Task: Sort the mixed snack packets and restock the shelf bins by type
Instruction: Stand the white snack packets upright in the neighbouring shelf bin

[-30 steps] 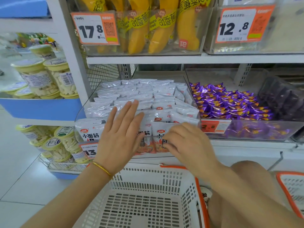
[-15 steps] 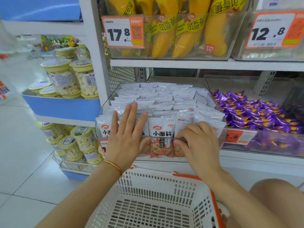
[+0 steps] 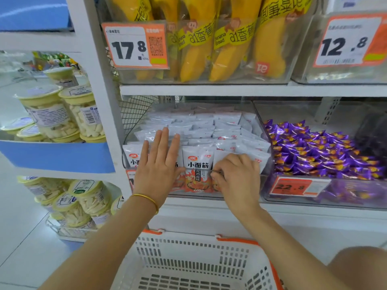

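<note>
Left hand (image 3: 159, 166) lying flat, fingers straight and slightly spread, pressing on front row of white-and-orange foil snack packets (image 3: 198, 162); right hand (image 3: 237, 176) curling fingers, pinching edge of one front packet just beside it. Packets standing in rows, filling clear plastic shelf bin (image 3: 219, 105) on middle shelf. Purple wrapped candies (image 3: 314, 151) sitting in next bin to the right. White slotted plastic basket with orange rim (image 3: 188, 235) sitting below both arms

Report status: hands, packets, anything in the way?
Left hand flat, pressing the front row of white packets. Right hand pinching a front packet. Clear bin packed full. Basket below, nothing blocking.
</note>
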`<state>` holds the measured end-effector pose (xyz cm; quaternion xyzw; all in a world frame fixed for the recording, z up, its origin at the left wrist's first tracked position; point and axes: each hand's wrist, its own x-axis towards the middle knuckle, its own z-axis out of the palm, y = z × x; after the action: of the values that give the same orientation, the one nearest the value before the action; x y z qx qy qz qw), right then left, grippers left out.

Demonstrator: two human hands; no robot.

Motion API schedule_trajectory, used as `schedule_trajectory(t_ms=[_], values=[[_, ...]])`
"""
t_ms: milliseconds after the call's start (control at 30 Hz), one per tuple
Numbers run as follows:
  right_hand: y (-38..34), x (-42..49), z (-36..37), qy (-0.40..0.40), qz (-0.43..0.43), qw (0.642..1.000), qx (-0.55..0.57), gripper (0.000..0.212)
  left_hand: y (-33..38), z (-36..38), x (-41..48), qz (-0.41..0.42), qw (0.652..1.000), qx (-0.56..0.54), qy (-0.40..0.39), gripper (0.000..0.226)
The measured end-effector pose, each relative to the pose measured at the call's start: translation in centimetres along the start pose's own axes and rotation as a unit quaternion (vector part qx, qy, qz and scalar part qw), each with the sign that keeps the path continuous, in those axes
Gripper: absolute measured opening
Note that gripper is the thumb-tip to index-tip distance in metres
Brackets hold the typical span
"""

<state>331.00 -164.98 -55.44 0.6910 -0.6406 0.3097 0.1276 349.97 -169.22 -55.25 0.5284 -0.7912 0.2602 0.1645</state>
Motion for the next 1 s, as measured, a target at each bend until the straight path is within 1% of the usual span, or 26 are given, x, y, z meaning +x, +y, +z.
schedule_trajectory(t_ms=[67, 133, 200, 267, 300, 333, 367, 400, 433, 500, 567, 633, 667, 733, 767, 833, 867, 900, 933, 1000], values=[[0.3, -0.5, 0.2, 0.007, -0.016, 1.000, -0.009, 0.011, 0.2, -0.2, -0.5, 0.000, 1.000, -0.009, 0.002, 0.070], [0.7, -0.7, -0.4, 0.046, -0.038, 0.998, 0.001, 0.007, 0.9, -1.1, -0.1, 0.003, 0.999, -0.036, 0.010, 0.068], [1.5, -0.5, -1.8, 0.099, -0.035, 0.994, 0.024, 0.010, 2.1, -1.9, 1.2, 0.012, 0.997, -0.071, 0.018, 0.063], [2.5, 0.7, -3.4, 0.125, -0.006, 0.992, 0.014, 0.019, 4.0, -2.3, 3.3, 0.024, 0.996, -0.088, 0.012, 0.063], [3.1, 1.7, -3.8, 0.106, 0.005, 0.994, -0.014, 0.027, 4.9, -2.2, 4.2, 0.028, 0.995, -0.095, 0.001, 0.063], [3.8, 2.5, -3.8, 0.061, 0.013, 0.997, -0.049, 0.038, 5.7, -2.1, 4.9, 0.029, 0.994, -0.102, -0.012, 0.063], [4.2, 3.2, -3.8, -0.004, 0.019, 0.997, -0.079, 0.049, 6.1, -1.8, 5.4, 0.027, 0.994, -0.106, -0.027, 0.063], [4.7, 3.5, -3.7, -0.062, 0.021, 0.993, -0.098, 0.056, 6.3, -1.6, 5.7, 0.024, 0.993, -0.108, -0.040, 0.061], [5.3, 3.7, -3.6, -0.101, 0.017, 0.989, -0.110, 0.060, 6.3, -1.4, 5.7, 0.020, 0.993, -0.110, -0.047, 0.059], [6.0, 3.9, -3.9, -0.147, -0.001, 0.981, -0.126, 0.066, 6.1, -1.3, 5.6, 0.018, 0.992, -0.117, -0.036, 0.055], [6.4, 4.3, -4.6, -0.188, -0.013, 0.975, -0.120, 0.069, 5.9, -2.0, 5.8, 0.011, 0.990, -0.133, -0.047, 0.060], [6.8, 4.9, -4.8, -0.217, -0.017, 0.969, -0.114, 0.058, 6.1, -2.5, 6.3, 0.002, 0.986, -0.150, -0.074, 0.070], [6.8, 5.3, -4.8, -0.224, -0.024, 0.968, -0.113, 0.056, 6.3, -2.6, 6.5, 0.008, 0.985, -0.152, -0.085, 0.075], [7.3, 5.9, -4.5, -0.233, -0.047, 0.965, -0.111, 0.059, 6.7, -2.5, 6.8, 0.039, 0.983, -0.141, -0.107, 0.082], [7.6, 6.1, -4.3, -0.234, -0.056, 0.964, -0.110, 0.065, 6.7, -2.3, 6.8, 0.052, 0.984, -0.133, -0.109, 0.084], [8.3, 6.8, -4.1, -0.227, -0.080, 0.965, -0.104, 0.085, 6.4, -1.8, 7.0, 0.059, 0.986, -0.122, -0.092, 0.086], [8.6, 7.0, -4.1, -0.223, -0.091, 0.966, -0.092, 0.090, 6.2, -1.6, 7.2, 0.059, 0.987, -0.122, -0.086, 0.086], [8.8, 7.1, -4.2, -0.217, -0.101, 0.968, -0.078, 0.087, 6.1, -1.4, 7.4, 0.059, 0.986, -0.121, -0.094, 0.085], [8.8, 7.1, -4.3, -0.204, -0.113, 0.970, -0.063, 0.079, 6.0, -1.1, 7.6, 0.061, 0.986, -0.119, -0.102, 0.084], [8.7, 6.7, -4.7, -0.138, -0.142, 0.979, -0.059, 0.052, 5.9, -0.9, 7.7, 0.071, 0.986, -0.120, -0.087, 0.080]])
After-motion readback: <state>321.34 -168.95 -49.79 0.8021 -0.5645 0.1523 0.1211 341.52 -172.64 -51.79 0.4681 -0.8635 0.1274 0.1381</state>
